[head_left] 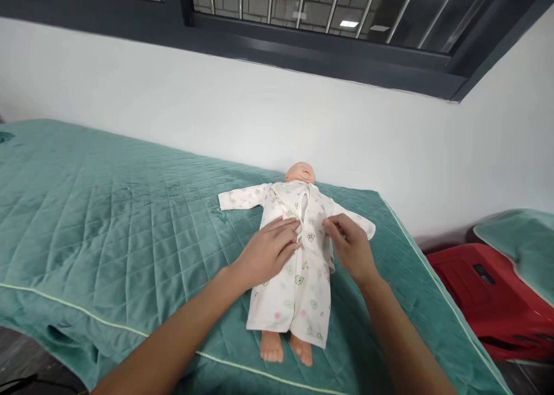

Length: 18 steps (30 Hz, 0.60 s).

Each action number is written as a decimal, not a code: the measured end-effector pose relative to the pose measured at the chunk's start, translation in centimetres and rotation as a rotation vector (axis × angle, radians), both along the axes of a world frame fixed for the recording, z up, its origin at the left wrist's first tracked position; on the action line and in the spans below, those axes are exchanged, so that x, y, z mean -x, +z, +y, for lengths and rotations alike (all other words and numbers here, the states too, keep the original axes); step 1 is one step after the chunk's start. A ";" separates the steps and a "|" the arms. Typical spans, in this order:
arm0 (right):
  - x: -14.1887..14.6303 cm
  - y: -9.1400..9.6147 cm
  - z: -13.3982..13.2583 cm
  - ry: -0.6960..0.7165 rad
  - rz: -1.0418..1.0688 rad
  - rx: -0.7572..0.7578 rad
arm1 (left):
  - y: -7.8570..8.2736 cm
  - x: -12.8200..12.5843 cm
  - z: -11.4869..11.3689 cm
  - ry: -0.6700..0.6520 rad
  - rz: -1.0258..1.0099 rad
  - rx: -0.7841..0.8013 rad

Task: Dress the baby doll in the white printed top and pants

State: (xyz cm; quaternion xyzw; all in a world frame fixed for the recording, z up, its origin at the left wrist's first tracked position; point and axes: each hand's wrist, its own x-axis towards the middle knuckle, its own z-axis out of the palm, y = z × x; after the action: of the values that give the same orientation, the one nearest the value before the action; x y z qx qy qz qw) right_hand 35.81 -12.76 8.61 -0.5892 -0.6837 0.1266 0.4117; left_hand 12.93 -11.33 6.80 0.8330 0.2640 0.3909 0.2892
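Observation:
A baby doll (pixel 300 173) lies on its back on the bed, head toward the wall and bare feet toward me. It wears a white printed wrap shirt (pixel 285 203) with sleeves spread wide, and matching pants (pixel 289 303). The shirt's front overlaps, with a small gap near the chest. My left hand (pixel 269 252) rests on the shirt's front, fingers stretched out toward the middle and a thin white tie by the fingertips. Thumb and finger of my right hand (pixel 351 244) are pinched on the shirt's front panel at the other side.
A green quilted cover (pixel 142 210) with pale piping spreads over the bed. Behind stands a white wall (pixel 208 112) below a dark-framed window (pixel 303 43) with metal bars. Right of the bed is a red plastic object (pixel 480 285), partly under green cloth (pixel 519 239).

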 end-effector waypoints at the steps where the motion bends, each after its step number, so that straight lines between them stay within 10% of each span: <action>1: 0.3 0.3 1.3 -0.051 0.018 -0.033 | 0.0 0.1 0.4 0.006 -0.045 0.069; 8: 2.5 1.8 11.1 -0.278 -0.028 0.065 | -1.4 1.0 7.2 0.435 -0.457 0.433; 18: 2.5 0.4 12.3 -0.314 0.034 0.185 | 0.7 -3.1 10.6 0.367 -0.410 0.454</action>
State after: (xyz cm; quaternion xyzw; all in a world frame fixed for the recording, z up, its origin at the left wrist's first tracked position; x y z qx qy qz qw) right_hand 33.34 -0.44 8.97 -0.7218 -0.5617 0.1332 0.3818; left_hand 15.99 -0.78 7.48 0.5906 0.4259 0.5265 0.4388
